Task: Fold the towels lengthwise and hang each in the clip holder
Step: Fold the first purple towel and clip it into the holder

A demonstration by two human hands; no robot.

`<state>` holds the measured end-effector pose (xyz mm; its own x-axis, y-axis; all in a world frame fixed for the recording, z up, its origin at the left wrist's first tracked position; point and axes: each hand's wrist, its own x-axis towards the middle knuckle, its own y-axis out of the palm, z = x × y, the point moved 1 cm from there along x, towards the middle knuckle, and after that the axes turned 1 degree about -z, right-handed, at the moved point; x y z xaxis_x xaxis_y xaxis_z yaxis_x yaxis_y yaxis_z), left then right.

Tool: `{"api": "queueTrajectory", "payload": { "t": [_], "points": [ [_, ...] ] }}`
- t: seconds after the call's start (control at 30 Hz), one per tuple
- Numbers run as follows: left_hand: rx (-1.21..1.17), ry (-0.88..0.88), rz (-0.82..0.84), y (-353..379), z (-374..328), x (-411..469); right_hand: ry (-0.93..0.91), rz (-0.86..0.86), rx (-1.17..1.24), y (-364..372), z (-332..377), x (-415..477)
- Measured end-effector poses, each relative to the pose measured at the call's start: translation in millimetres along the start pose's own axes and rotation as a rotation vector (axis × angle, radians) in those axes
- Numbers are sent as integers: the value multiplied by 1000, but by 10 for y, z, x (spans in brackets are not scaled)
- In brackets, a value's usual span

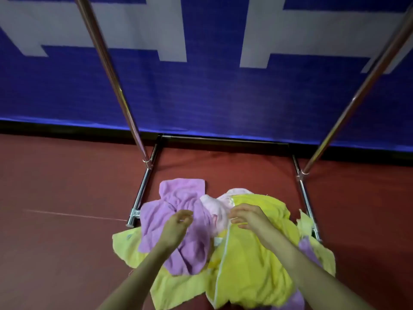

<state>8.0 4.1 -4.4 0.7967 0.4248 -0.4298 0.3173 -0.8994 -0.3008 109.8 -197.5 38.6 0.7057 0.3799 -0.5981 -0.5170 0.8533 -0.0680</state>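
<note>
A heap of towels lies on the red floor between the rack's feet. A purple towel (178,211) is crumpled on the left, a pale pink towel (218,211) sits in the middle, and a bright yellow towel (252,260) with a white edge covers the right. A paler yellow-green towel (129,245) lies underneath. My left hand (177,227) hovers over the purple towel with fingers curled and apart, holding nothing. Over the yellow towel's top edge, my right hand (248,217) is also loose-fingered and grips nothing. No clip holder is in view.
A chrome rack stands over the heap, with its left pole (111,72), right pole (362,86) and base bar (223,138). A blue and white banner (212,90) hangs behind. The red floor (55,198) spreads left and right.
</note>
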Motion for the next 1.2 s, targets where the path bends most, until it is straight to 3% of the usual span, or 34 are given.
{"api": "queueTrajectory", "payload": {
  "t": [0.1,0.27,0.4,0.5,0.57,0.73,0.87,1.07,1.2],
  "points": [
    [317,42,4,35,414,32,-14,-58,-134,121,-266,139],
    [960,32,177,142,800,-115,-51,-63,-228,375,-601,318],
    [1194,236,118,115,1056,-243,-42,-6,-252,614,-766,435],
    [1218,262,113,36,1091,-199,2,29,-298,769,-852,543],
    [1129,278,142,7,986,-217,3,32,-334,852,-868,590],
    [570,208,108,41,677,-221,-32,-2,-448,956,-876,634],
    [285,213,69,17,361,-244,-80,-70,-425,904,-793,608],
    [141,204,-144,-126,65,-168,-125,-137,-472,507,-593,552],
    [167,257,-136,-195,-176,-270,-41,-84,-528,222,-392,444]
  ]
}}
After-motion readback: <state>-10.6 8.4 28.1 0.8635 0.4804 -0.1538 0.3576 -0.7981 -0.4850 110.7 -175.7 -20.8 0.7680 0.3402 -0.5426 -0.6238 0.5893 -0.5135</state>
